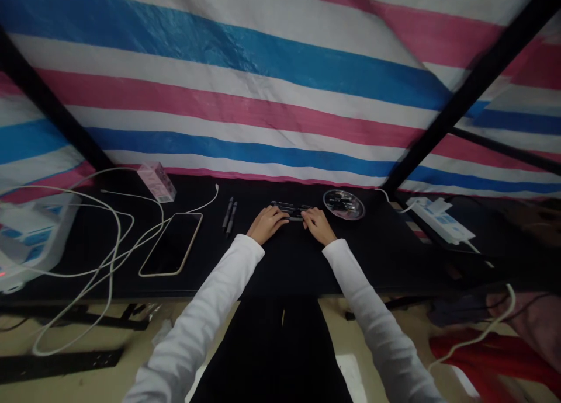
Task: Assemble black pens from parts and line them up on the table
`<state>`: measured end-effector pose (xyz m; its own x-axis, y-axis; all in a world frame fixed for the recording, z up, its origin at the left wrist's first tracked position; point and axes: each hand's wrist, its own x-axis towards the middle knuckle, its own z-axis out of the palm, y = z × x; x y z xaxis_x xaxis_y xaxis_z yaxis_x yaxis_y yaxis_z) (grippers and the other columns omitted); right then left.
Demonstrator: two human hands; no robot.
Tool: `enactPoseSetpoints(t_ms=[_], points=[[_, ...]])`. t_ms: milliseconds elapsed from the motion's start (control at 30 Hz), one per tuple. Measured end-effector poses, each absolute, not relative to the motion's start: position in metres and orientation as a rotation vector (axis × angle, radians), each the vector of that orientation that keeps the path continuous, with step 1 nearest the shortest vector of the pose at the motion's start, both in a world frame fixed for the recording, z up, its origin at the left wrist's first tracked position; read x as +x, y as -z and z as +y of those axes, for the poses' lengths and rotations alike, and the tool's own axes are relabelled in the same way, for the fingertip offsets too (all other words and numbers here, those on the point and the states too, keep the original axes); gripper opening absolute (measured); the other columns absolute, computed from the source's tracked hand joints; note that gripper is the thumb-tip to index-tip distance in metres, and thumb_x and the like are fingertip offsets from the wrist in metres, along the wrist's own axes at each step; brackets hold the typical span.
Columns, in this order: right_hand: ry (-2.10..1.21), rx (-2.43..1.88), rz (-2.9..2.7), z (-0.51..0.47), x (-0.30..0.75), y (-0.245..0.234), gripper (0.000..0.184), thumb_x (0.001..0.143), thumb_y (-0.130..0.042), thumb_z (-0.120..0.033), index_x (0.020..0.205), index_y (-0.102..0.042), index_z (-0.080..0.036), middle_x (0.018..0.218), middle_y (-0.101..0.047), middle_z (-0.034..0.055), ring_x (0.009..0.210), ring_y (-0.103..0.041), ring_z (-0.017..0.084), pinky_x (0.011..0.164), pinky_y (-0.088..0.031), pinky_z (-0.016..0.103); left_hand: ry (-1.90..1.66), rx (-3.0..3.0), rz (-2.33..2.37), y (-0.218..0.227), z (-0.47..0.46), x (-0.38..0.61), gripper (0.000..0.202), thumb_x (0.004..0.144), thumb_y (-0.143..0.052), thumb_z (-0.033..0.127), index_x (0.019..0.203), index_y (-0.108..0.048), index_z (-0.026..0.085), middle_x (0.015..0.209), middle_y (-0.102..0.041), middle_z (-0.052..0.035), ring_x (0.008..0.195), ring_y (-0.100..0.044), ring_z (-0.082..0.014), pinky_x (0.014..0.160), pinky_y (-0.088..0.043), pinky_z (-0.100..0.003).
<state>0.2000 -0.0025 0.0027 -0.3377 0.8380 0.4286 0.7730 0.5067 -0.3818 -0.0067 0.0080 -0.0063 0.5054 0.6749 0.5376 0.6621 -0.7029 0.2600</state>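
The pens (286, 207) lie side by side on the desk (291, 266), at twelve o'clock from the body and running roughly from nine to three. The left hand (268, 223) touches their nine-o'clock ends, the right hand (319, 225) their three-o'clock ends. The hands are apart, fingers curled inward — whether they pinch or merely rest there, I cannot tell.

The pens should be light and stiff, hardly fragile; smooth round barrels would probably slip or roll against one another. A hold at both ends looks right for keeping them level together; a single one is best taken mid-barrel. Two more pens (229, 216) lie at nine o'clock from the left hand, pointing near twelve — a pinch across the barrels would suit them. The dish (360, 213) is between one and two o'clock from the right hand.
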Motion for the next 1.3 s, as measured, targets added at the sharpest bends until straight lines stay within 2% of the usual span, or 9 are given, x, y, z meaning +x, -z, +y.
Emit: enactPoseSetpoints(t_ms=[133, 200, 333, 500, 700, 933, 1133, 1233, 1300], points=[[-0.079, -1.310, -2.072, -0.003, 0.202, -0.003, 0.026, 0.086, -0.046, -0.043, 0.095, -0.060, -0.023, 0.098, -0.059, 0.0056, 0.093, -0.050, 0.021, 0.081, -0.036, 0.036, -0.987, 2.645, 1.231, 0.006, 0.008, -0.006, 0.029, 0.089, -0.039, 0.036, 0.101, -0.060, 0.019, 0.090, -0.058, -0.0053, 0.087, -0.051, -0.0164, 0.083, -0.039, -0.030], [-0.065, -1.285, -2.055, -0.003, 0.203, -0.003, 0.027, 0.083, -0.053, -0.041, 0.102, -0.059, -0.024, 0.101, -0.059, 0.0061, 0.095, -0.050, 0.022, 0.083, -0.036, 0.037, -0.983, 2.613, 1.249, 0.006, 0.009, -0.006, 0.027, 0.089, -0.040, 0.035, 0.099, -0.060, 0.019, 0.090, -0.058, -0.0051, 0.087, -0.051, -0.0163, 0.083, -0.039, -0.030], [-0.084, -1.231, -2.083, 0.000, 0.204, -0.001, 0.017, 0.085, -0.050, -0.034, 0.090, -0.061, -0.022, 0.090, -0.061, 0.0057, 0.088, -0.051, 0.021, 0.081, -0.037, 0.036, -0.959, 2.604, 1.257, 0.006, 0.010, -0.008, 0.025, 0.088, -0.044, 0.035, 0.099, -0.061, 0.020, 0.091, -0.059, -0.0044, 0.087, -0.051, -0.0166, 0.082, -0.039, -0.030], [-0.160, -1.260, -2.152, 0.000, 0.202, 0.000, 0.038, 0.092, -0.032, -0.032, 0.064, -0.055, -0.021, 0.071, -0.057, 0.0035, 0.074, -0.049, 0.018, 0.074, -0.038, 0.033, -0.988, 2.648, 1.215, 0.005, 0.009, -0.008, 0.027, 0.087, -0.044, 0.038, 0.100, -0.062, 0.023, 0.091, -0.059, -0.0035, 0.088, -0.050, -0.0163, 0.081, -0.037, -0.030], [-0.107, -1.197, -2.095, -0.004, 0.200, -0.002, 0.018, 0.086, -0.048, -0.036, 0.091, -0.058, -0.022, 0.091, -0.059, 0.0055, 0.088, -0.051, 0.020, 0.083, -0.038, 0.036, -0.923, 2.648, 1.265, 0.005, 0.009, -0.008, 0.028, 0.089, -0.041, 0.037, 0.102, -0.061, 0.022, 0.093, -0.059, -0.0045, 0.088, -0.051, -0.0166, 0.080, -0.037, -0.031], [-0.201, -1.180, -2.123, -0.002, 0.195, 0.004, 0.019, 0.089, -0.040, -0.030, 0.085, -0.057, -0.021, 0.082, -0.058, 0.0052, 0.080, -0.049, 0.020, 0.075, -0.040, 0.034, -1.001, 2.675, 1.275, 0.002, 0.006, -0.008, 0.029, 0.088, -0.041, 0.037, 0.104, -0.062, 0.024, 0.092, -0.063, -0.0041, 0.088, -0.053, -0.0160, 0.080, -0.036, -0.031], [-0.267, -1.165, -2.096, 0.001, 0.192, 0.006, 0.030, 0.091, -0.031, -0.032, 0.073, -0.051, -0.022, 0.070, -0.054, 0.0034, 0.072, -0.049, 0.018, 0.071, -0.041, 0.032, -1.147, 2.667, 1.273, -0.003, 0.000, -0.002, 0.028, 0.089, -0.041, 0.034, 0.103, -0.063, 0.026, 0.095, -0.065, -0.0041, 0.100, -0.054, -0.0166, 0.090, -0.033, -0.034], [-0.199, -1.200, -2.025, 0.000, 0.192, 0.004, 0.032, 0.092, -0.028, -0.032, 0.073, -0.050, -0.022, 0.073, -0.055, 0.0045, 0.074, -0.050, 0.019, 0.072, -0.040, 0.033, -1.295, 2.533, 1.387, -0.006, -0.001, 0.004, 0.026, 0.089, -0.042, 0.035, 0.104, -0.061, 0.028, 0.111, -0.060, -0.0044, 0.116, -0.045, -0.0194, 0.097, -0.030, -0.038], [-0.154, -1.230, -1.956, -0.001, 0.192, 0.002, 0.032, 0.093, -0.027, -0.032, 0.075, -0.051, -0.021, 0.076, -0.056, 0.0054, 0.076, -0.051, 0.019, 0.074, -0.040, 0.033, -1.471, 2.328, 1.493, -0.006, 0.000, 0.010, 0.033, 0.089, -0.042, 0.036, 0.119, -0.052, 0.028, 0.132, -0.044, -0.0068, 0.125, -0.036, -0.0217, 0.101, -0.030, -0.040]])
